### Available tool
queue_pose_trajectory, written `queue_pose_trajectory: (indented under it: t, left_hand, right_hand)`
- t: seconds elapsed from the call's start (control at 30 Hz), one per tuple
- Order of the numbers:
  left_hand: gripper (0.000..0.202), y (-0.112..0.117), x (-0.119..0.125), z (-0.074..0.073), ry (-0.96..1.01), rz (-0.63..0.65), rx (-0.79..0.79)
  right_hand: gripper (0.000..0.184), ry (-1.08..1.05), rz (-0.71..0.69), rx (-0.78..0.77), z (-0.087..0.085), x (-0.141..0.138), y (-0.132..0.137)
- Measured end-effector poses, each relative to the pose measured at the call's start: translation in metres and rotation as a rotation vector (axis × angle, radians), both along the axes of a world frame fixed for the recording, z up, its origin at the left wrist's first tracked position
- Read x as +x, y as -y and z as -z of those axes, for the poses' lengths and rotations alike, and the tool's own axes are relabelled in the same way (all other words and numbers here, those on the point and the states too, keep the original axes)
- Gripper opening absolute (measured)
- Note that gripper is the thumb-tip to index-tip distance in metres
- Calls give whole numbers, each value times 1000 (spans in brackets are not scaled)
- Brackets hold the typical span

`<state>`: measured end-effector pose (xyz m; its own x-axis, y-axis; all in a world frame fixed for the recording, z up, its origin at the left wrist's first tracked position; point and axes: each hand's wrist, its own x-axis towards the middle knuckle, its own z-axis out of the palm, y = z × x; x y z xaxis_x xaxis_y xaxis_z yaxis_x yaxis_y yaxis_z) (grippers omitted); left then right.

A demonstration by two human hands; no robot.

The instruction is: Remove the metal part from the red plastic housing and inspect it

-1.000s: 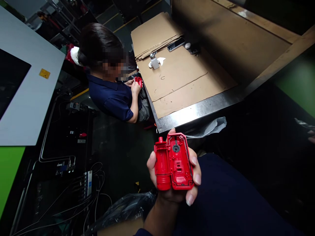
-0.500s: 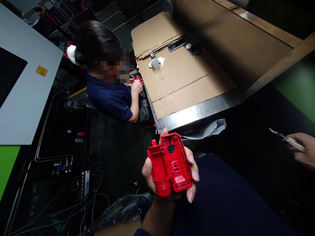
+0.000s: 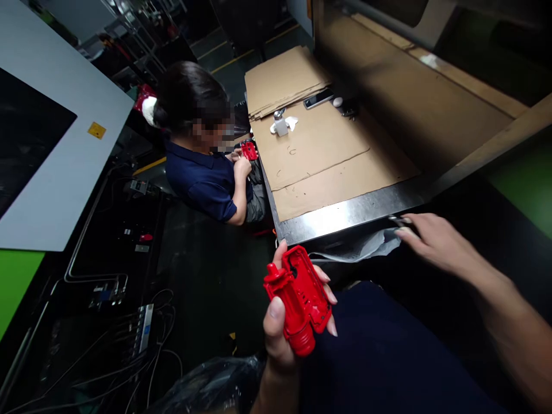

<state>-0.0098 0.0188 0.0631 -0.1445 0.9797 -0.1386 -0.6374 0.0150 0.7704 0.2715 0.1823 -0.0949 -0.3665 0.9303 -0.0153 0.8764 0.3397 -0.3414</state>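
Right fingers (image 3: 411,240) neared, apparently pinching tool (image 3: 397,221); left fingers (image 3: 275,316) clamp housing (image 3: 297,296), long axis up-left.

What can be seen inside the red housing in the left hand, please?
The red housing shows a rounded bay beside a flatter compartment with a black part. Raised walls hide some of that compartment's floor.

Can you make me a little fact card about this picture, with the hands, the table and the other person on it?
Left hand: holds a red case, hollow side showing
Right hand: holds a small tool, mostly hidden
Table: metal edge, cardboard on top
On the cardboard: bottle, phone
Other person: beside the table, holding a red piece
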Motion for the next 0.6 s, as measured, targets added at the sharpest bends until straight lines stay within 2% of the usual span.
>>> queue_pose_trajectory:
  t: [0.07, 0.17, 0.27, 0.33, 0.4, 0.47, 0.53, 0.6]
  left_hand:
    - [83, 2, -6, 7, -200, 32, -130]
    - [86, 3, -25, 30, -711, 168, -338]
    - [83, -5, -51, 76, -1174, 291, -467]
    - [86, -19, -68, 113, -1383, 342, -497]
    - [86, -41, -85, 145, -1565, 372, -473]
    - [82, -75, -100, 166, -1671, 371, -410]
    - [77, -124, -112, 176, -1749, 353, -329]
    - [73, -187, -121, 177, -1826, 347, -252]
  right_hand:
    - [44, -12, -44, -9, 19, -35, -29]
    - [46, -2, -28, -11, 48, -79, -82]
    - [45, -11, 15, -10, 73, -111, -124]
    - [52, -39, 54, 11, 87, -123, -129]
    - [62, -89, 91, 59, 99, -122, -108]
    - [57, -156, 98, 115, 108, -105, -64]
    - [44, -227, 79, 179, 114, -76, -5]
    - [43, -284, 122, 251, 117, -44, 57]
